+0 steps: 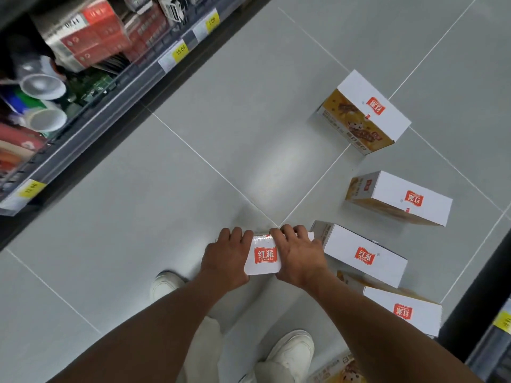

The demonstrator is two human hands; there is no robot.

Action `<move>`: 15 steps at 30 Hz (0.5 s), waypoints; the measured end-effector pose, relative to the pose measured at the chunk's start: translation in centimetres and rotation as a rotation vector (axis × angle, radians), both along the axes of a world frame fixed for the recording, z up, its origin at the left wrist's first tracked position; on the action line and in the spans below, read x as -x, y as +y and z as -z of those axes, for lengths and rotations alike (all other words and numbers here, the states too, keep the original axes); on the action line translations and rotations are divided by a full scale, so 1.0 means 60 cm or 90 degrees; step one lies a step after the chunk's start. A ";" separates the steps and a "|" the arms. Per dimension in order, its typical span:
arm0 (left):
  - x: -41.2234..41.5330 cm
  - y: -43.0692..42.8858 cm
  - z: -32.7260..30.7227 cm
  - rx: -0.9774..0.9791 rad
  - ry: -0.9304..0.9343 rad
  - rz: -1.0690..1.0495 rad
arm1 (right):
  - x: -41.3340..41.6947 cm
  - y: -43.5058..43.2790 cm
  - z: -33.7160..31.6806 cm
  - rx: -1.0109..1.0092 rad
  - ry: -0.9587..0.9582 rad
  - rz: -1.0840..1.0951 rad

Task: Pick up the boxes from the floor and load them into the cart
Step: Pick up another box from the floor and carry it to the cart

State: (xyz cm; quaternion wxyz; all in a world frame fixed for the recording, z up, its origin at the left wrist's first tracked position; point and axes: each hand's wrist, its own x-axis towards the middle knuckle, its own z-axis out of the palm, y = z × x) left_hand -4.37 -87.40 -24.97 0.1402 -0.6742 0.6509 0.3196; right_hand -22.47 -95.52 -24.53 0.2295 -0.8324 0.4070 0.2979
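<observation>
A white box (264, 257) with a red logo is held between both hands over the grey tiled floor. My left hand (225, 259) grips its left side and my right hand (300, 257) grips its right side, fingers curled over the far edge. Several more white boxes with red logos and yellow printed sides lie on the floor to the right: one far away (365, 113), one in the middle (401, 199), one beside my right hand (362, 254), one near my right forearm (403, 310). Another box (337, 369) shows partly at the bottom edge. No cart is in view.
A store shelf (91, 87) with packaged goods, cups and yellow price tags runs along the left. A dark shelf base (481, 294) stands at the right edge. My white shoes (287, 352) stand on the floor (193, 203) below the held box.
</observation>
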 end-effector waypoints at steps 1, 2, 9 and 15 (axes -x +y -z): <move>-0.005 -0.007 -0.024 0.004 -0.001 0.001 | -0.005 -0.004 -0.023 0.000 0.001 0.005; -0.010 -0.012 -0.045 0.006 -0.006 0.002 | -0.009 -0.006 -0.045 0.000 0.000 0.011; -0.070 -0.052 -0.306 0.027 -0.018 0.039 | -0.060 -0.033 -0.320 0.018 -0.008 0.035; -0.097 -0.049 -0.620 0.043 -0.028 0.053 | -0.090 -0.020 -0.617 0.036 -0.035 0.038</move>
